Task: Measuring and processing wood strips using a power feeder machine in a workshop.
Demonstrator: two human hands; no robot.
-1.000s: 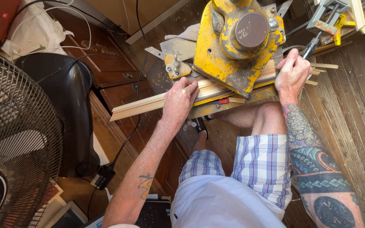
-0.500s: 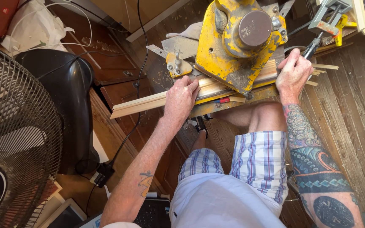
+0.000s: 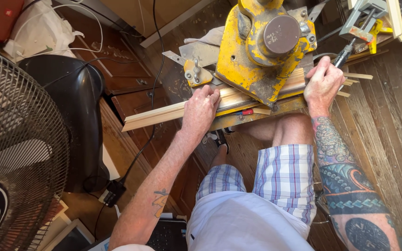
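A yellow miter saw (image 3: 261, 51) — left hand (image 3: 201, 109) just left of it, fingers flat on a wooden strip (image 3: 164, 114); right hand (image 3: 323, 83) just right, fingers curled on the strip's end.

Wooden moulding strip (image 3: 164, 114): pale, unfinished, long and narrow, with a stepped profile along its length. It lies flat across the bed of the yellow mitre saw (image 3: 261, 56), running from lower left up to the right, passing beneath the saw's worn, paint-chipped head. Its left end overhangs freely past the saw bed. Short offcut slivers (image 3: 354, 79) of the same wood lie at the right end.
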